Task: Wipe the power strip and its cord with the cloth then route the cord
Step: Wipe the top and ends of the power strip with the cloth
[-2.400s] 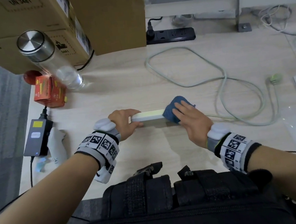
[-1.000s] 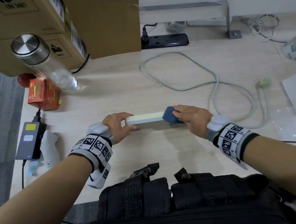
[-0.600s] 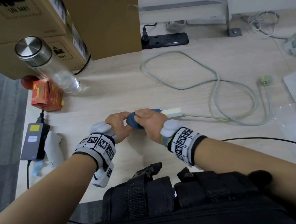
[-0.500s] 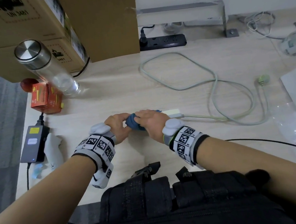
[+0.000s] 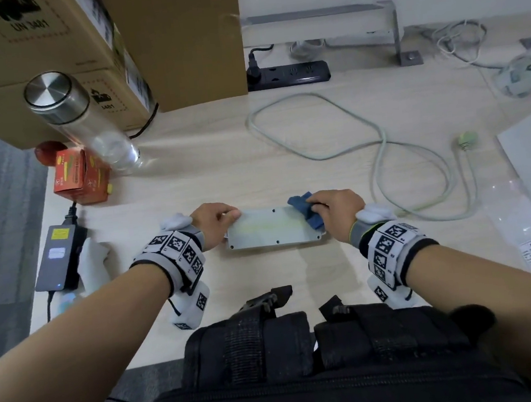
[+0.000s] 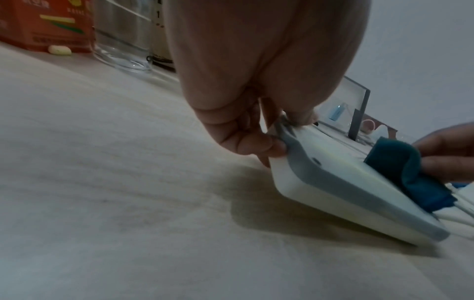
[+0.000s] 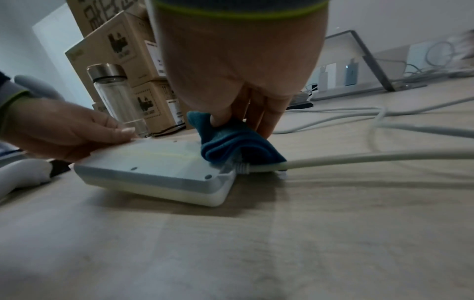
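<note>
Two hands: left point(image 5: 214, 218) gripping flat plastic power strip point(image 5: 273, 229), right point(image 5: 336, 207) pinching soft cloth point(image 5: 307, 211).

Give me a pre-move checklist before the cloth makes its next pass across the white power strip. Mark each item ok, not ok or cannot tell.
1. Left hand grips the power strip at its far-from-cord end: ok.
2. Right hand holds the blue cloth on the strip: ok.
3. Strip's screw side faces up, open for wiping: ok.
4. Cord lies loose in loops on the desk: ok.
5. Plug unplugged: ok.
6. Socket face wiped: cannot tell.
</note>
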### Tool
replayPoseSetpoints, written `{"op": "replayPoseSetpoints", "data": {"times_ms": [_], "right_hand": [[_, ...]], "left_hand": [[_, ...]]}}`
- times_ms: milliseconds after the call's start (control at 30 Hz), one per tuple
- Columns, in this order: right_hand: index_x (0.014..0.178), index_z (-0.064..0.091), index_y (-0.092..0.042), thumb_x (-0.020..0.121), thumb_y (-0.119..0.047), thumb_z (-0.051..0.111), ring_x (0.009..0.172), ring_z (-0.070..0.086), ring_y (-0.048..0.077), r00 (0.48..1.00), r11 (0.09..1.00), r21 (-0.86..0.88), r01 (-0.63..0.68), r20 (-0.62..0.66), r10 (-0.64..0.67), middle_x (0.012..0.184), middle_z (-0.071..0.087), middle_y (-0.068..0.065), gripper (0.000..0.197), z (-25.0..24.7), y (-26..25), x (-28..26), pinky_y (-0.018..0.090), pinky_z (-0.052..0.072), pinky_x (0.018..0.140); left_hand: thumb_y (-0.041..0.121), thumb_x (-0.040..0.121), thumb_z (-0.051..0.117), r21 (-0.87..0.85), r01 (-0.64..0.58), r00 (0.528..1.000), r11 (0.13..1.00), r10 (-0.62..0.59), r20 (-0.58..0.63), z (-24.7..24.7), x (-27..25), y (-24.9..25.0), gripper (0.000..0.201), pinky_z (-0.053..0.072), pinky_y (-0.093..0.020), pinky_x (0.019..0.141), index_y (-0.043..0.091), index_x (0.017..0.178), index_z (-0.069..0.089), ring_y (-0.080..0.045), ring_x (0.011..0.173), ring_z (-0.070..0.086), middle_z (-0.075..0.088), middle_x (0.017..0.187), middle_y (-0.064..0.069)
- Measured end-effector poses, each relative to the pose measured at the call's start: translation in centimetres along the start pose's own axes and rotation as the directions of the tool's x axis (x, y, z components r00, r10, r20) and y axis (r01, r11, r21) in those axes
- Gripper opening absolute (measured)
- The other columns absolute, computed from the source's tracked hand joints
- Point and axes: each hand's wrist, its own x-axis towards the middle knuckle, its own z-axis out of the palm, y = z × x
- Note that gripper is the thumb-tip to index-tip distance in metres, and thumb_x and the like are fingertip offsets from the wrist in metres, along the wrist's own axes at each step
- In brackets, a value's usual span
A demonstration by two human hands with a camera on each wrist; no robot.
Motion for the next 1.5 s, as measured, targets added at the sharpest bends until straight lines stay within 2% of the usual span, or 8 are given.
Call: {"op": "replayPoseSetpoints", "data": {"times_ms": [367, 567, 867, 1000, 1100, 1167, 1267, 1500], "right_hand": [[0.101, 0.07, -0.025, 0.093, -0.014, 0.05, 0.086, 0.061, 0.02, 0.989, 0.983, 0.151, 0.109, -0.114, -0.092, 0.094, 0.071, -0.001, 0.024, -1.4, -0.7, -1.2, 0.033, 0.05, 0.077], [0.091, 0.073, 0.0, 0.076, 0.002, 0.061, 0.081, 0.066, 0.039, 0.881, 0.873, -0.167, 0.459, -0.039, -0.471, 0.091, 0.071, 0.019, 0.02, 0.5, 0.2, -2.2, 0.048, 0.057, 0.073], [0.106, 0.071, -0.002, 0.056, 0.012, 0.08, 0.064, 0.061, 0.03, 0.818, 0.776, -0.272, 0.57, 0.102, -0.566, 0.082, 0.064, 0.011, 0.053, 2.8, 2.0, -1.4, 0.025, 0.043, 0.063], [0.115, 0.065, -0.011, 0.085, -0.002, 0.059, 0.084, 0.056, 0.028, 0.862, 0.845, -0.189, 0.5, 0.201, -0.465, 0.096, 0.058, 0.011, 0.032, 4.9, -1.3, -0.6, 0.031, 0.047, 0.077], [0.112, 0.063, -0.012, 0.079, -0.007, 0.062, 0.1, 0.057, 0.032, 0.844, 0.846, -0.089, 0.526, 0.177, -0.507, 0.108, 0.061, 0.013, 0.034, 7.2, -4.7, -0.9, 0.042, 0.045, 0.086], [0.138, 0.047, -0.01, 0.075, -0.002, 0.061, 0.136, 0.032, 0.039, 0.772, 0.752, -0.194, 0.63, 0.264, -0.579, 0.145, 0.039, 0.02, 0.065, 9.0, -6.1, -1.1, 0.044, 0.023, 0.11], [0.151, 0.017, -0.012, 0.082, 0.004, 0.049, 0.147, -0.005, 0.026, 0.766, 0.747, -0.211, 0.631, 0.322, -0.556, 0.16, 0.003, 0.01, 0.077, 9.0, -6.1, -1.3, 0.032, -0.011, 0.114], [0.144, 0.034, -0.008, 0.084, 0.003, 0.06, 0.14, 0.028, 0.031, 0.776, 0.708, -0.319, 0.631, 0.268, -0.571, 0.149, 0.037, 0.013, 0.067, 3.0, 5.2, -1.8, 0.053, 0.034, 0.108]], "left_hand": [[0.059, 0.078, 0.064, 0.401, -0.081, 0.997, 0.913, 0.077, 0.026, 1.0, -1.2, -1.5, 0.077, 0.044, -0.034, 0.094, 0.021, 0.141, 0.04, -0.023, 0.114, 0.053, 0.036, 0.14, 0.0], [0.051, 0.068, 0.077, 0.552, -0.23, 0.973, 0.802, 0.207, 0.106, 1.7, -1.3, -2.6, 0.104, 0.043, -0.041, 0.099, 0.023, 0.149, 0.019, -0.024, 0.122, 0.042, 0.026, 0.144, 0.002], [0.049, 0.073, 0.074, 0.501, -0.268, 0.961, 0.823, 0.268, 0.075, 2.1, -1.4, -2.8, 0.092, 0.044, -0.035, 0.096, 0.017, 0.146, 0.027, -0.025, 0.116, 0.05, 0.035, 0.141, 0.0], [0.044, 0.072, 0.076, 0.452, -0.237, 0.97, 0.86, 0.232, 0.068, 2.3, -1.4, -2.7, 0.091, 0.046, -0.032, 0.09, 0.019, 0.145, 0.028, -0.022, 0.108, 0.055, 0.034, 0.141, 0.002], [0.046, 0.07, 0.077, 0.402, -0.227, 0.973, 0.887, 0.22, 0.065, 2.3, -1.3, -2.7, 0.082, 0.048, -0.034, 0.087, 0.021, 0.137, 0.037, -0.019, 0.1, 0.057, 0.038, 0.132, 0.005], [0.04, 0.074, 0.074, 0.407, -0.228, 0.973, 0.884, 0.213, 0.083, 2.3, -1.2, -2.5, 0.066, 0.049, -0.033, 0.082, 0.02, 0.128, 0.042, -0.02, 0.093, 0.059, 0.039, 0.125, 0.004], [0.034, 0.076, 0.072, 0.413, -0.227, 0.974, 0.882, 0.211, 0.084, 2.4, -1.1, -2.2, 0.06, 0.046, -0.029, 0.081, 0.019, 0.126, 0.042, -0.021, 0.093, 0.059, 0.039, 0.123, 0.004], [0.046, 0.069, 0.077, 0.438, -0.233, 0.972, 0.868, 0.22, 0.081, 1.9, -1.5, -2.5, 0.088, 0.048, -0.032, 0.08, 0.022, 0.14, 0.031, -0.015, 0.091, 0.052, 0.037, 0.135, 0.006]]}}
